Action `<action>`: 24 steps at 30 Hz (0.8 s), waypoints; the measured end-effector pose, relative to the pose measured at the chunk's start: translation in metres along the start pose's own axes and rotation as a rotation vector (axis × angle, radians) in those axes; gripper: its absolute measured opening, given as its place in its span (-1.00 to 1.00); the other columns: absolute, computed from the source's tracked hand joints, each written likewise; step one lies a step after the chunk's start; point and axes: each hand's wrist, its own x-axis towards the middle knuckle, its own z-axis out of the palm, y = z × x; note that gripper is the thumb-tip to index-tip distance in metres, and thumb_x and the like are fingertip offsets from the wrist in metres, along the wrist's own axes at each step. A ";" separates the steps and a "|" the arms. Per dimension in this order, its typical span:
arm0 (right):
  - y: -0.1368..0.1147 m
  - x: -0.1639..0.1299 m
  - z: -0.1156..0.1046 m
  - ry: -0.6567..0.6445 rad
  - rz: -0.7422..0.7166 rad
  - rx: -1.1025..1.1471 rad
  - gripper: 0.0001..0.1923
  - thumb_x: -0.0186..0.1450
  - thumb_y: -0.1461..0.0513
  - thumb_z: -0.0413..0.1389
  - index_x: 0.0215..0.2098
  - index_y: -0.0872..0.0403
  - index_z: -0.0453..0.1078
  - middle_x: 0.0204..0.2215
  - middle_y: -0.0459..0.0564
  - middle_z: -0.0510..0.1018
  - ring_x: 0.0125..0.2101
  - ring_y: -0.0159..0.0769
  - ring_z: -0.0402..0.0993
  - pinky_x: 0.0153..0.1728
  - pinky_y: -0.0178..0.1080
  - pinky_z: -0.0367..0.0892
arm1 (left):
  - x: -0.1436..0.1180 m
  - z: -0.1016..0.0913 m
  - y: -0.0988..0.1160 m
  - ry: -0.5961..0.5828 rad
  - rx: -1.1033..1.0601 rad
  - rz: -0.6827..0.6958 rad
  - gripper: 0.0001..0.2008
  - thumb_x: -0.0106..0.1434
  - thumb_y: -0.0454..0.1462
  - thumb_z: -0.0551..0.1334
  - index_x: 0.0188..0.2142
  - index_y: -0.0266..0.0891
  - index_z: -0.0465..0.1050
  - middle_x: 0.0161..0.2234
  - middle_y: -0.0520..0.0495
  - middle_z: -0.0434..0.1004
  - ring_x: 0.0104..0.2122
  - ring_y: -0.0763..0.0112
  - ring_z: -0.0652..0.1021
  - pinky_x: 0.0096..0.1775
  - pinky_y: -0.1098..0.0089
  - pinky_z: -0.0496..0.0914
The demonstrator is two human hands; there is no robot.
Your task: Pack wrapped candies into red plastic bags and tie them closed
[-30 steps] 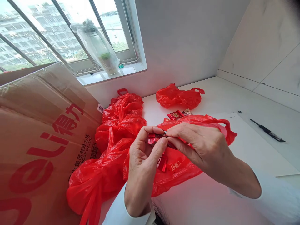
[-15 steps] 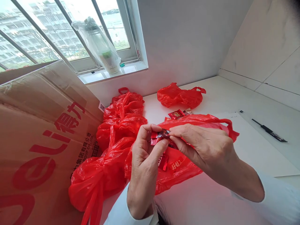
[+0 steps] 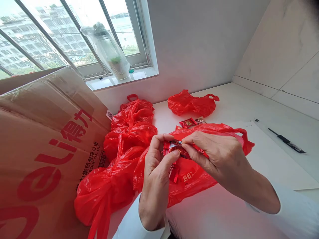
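Note:
My left hand [image 3: 157, 174] pinches several small wrapped candies [image 3: 172, 144] between thumb and fingers. From the other side, my right hand [image 3: 219, 152] closes its thumb and forefinger on the right end of the top wrapper. Both hands are held above a spread red plastic bag [image 3: 189, 189] with loose wrapped pieces in it. One red packet [image 3: 173, 173] shows just under my left thumb. Beyond this bag, a few candies [image 3: 188, 122] lie on the white table. My fingers partly cover the held pieces.
Tied red bags [image 3: 119, 172] stand in a row on the left, beside a large cardboard box [image 3: 50, 139]. Another red bag [image 3: 191, 103] sits near the wall. A black pen [image 3: 286, 141] lies at the right, next to white paper [image 3: 269, 159]. A bagged cup [image 3: 114, 61] stands on the windowsill.
Both hands keep their pinch on the candies, with only slight finger movement. The whole view has shifted a little, so things appear slightly lower and further right.

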 end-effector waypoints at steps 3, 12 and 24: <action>0.000 0.000 0.000 0.000 0.000 -0.006 -0.88 0.35 0.37 0.06 -0.27 0.15 0.45 -0.50 -0.16 0.54 -0.58 -0.52 0.36 -0.56 -0.33 0.15 | 0.001 0.000 -0.001 -0.001 0.002 0.008 -0.84 0.19 -0.36 0.24 -0.24 -0.07 0.41 -0.27 0.13 0.41 -0.34 0.63 0.42 -0.29 0.70 0.37; 0.001 0.002 -0.001 0.016 -0.047 0.034 -0.89 0.36 0.37 0.06 -0.30 0.12 0.42 -0.33 -0.09 0.62 -0.38 -0.42 0.53 -0.34 -0.32 0.33 | 0.002 -0.002 -0.004 -0.002 0.022 0.093 -0.82 0.22 -0.37 0.23 -0.22 -0.06 0.41 -0.27 0.12 0.41 -0.33 0.59 0.40 -0.28 0.65 0.37; 0.002 0.000 -0.002 0.019 -0.067 0.030 -0.90 0.35 0.37 0.08 -0.31 0.10 0.39 -0.30 -0.07 0.63 -0.34 -0.38 0.56 -0.28 -0.30 0.39 | 0.001 -0.002 -0.002 -0.009 0.023 0.093 -0.84 0.21 -0.37 0.22 -0.23 -0.08 0.41 -0.28 0.10 0.42 -0.35 0.59 0.40 -0.29 0.63 0.37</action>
